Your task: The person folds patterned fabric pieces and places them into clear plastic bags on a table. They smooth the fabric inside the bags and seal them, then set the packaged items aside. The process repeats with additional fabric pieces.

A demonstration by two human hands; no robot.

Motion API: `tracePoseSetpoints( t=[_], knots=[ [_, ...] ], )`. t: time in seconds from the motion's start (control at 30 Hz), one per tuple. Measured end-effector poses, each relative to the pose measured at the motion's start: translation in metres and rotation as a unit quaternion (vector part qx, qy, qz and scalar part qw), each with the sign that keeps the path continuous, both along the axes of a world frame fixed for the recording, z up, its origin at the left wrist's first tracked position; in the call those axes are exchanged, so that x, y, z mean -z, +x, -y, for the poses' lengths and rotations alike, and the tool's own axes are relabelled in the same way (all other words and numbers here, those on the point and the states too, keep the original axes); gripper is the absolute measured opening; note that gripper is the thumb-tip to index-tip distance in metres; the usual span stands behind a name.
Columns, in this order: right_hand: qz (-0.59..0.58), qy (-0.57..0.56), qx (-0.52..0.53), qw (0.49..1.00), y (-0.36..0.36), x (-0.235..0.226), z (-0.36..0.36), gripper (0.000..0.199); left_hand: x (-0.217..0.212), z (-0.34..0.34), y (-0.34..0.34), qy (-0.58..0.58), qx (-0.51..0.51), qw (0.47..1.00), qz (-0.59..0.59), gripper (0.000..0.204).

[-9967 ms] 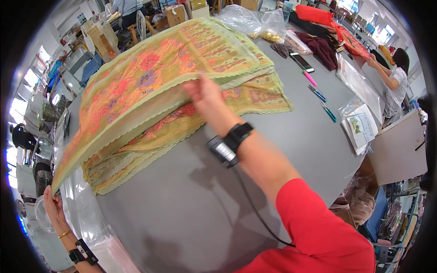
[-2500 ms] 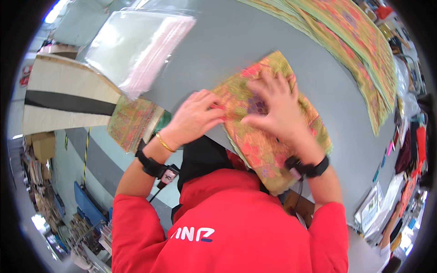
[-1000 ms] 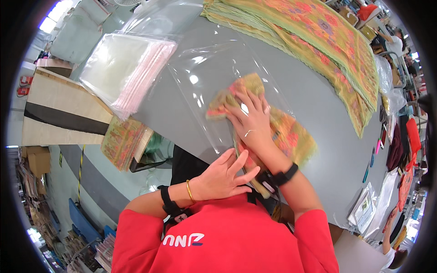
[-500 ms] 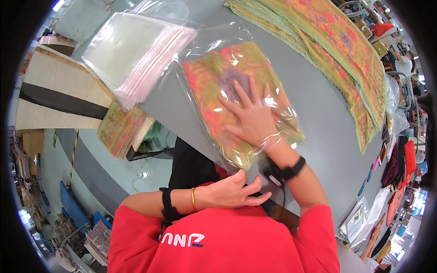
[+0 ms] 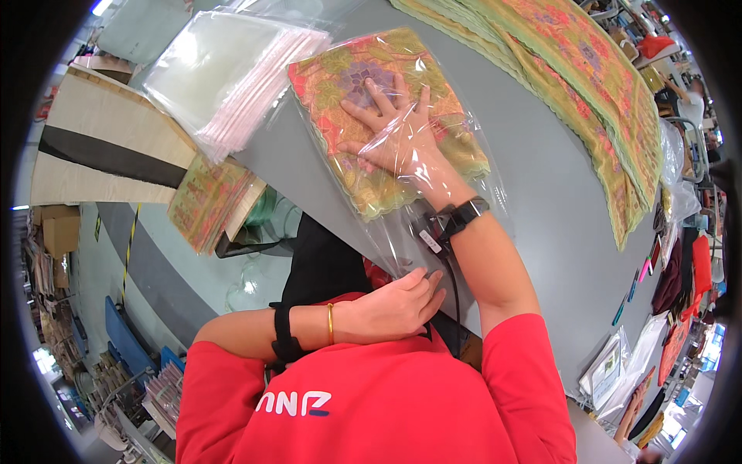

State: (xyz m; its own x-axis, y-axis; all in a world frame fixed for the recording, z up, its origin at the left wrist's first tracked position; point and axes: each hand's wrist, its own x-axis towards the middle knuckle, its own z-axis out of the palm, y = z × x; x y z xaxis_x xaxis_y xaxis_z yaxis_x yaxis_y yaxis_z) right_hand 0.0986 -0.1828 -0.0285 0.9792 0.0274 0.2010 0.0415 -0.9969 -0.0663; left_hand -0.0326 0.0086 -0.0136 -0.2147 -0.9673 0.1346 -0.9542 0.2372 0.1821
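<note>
Grey counter (image 5: 533, 178), same layout as half a second back. Folded floral cloth (image 5: 386, 116) now deeper inside clear bag (image 5: 433, 201). Right hand (image 5: 394, 131) inside bag, spread flat on cloth. Left hand (image 5: 394, 305) pinches bag's mouth edge.

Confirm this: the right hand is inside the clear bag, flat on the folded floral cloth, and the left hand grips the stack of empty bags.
Not quite. In the head view the left hand holds the open end of the clear bag, not the stack of empty bags. The right hand is indeed inside, flat on the folded floral cloth.
</note>
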Motion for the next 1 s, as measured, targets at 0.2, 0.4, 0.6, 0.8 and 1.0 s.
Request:
tracePoseSetpoints(
  t=[0.2, 0.4, 0.6, 0.8, 1.0],
  knots=[
    [0.023, 0.052, -0.019, 0.998, -0.030, 0.014, 0.012, 0.079, -0.023, 0.003, 0.023, -0.122, 0.144, 0.976, -0.111, 0.033],
    [0.076, 0.078, -0.013, 0.994, -0.038, 0.007, 0.008, 0.068, -0.030, 0.031, 0.245, -0.266, -0.328, 0.892, -0.162, 0.034],
    [0.117, 0.068, 0.017, 0.991, 0.044, 0.026, -0.005, 0.052, 0.049, 0.039, 0.342, -0.168, -0.376, 0.807, -0.423, 0.059],
    [0.103, 0.040, 0.040, 0.993, 0.076, 0.022, -0.009, 0.047, 0.023, 0.041, 0.334, -0.243, -0.308, 0.877, -0.278, 0.048],
    [0.028, 0.048, 0.016, 0.998, 0.067, 0.008, -0.012, 0.047, 0.016, 0.066, 0.343, -0.076, -0.154, 0.958, -0.229, 0.048]
  ],
)
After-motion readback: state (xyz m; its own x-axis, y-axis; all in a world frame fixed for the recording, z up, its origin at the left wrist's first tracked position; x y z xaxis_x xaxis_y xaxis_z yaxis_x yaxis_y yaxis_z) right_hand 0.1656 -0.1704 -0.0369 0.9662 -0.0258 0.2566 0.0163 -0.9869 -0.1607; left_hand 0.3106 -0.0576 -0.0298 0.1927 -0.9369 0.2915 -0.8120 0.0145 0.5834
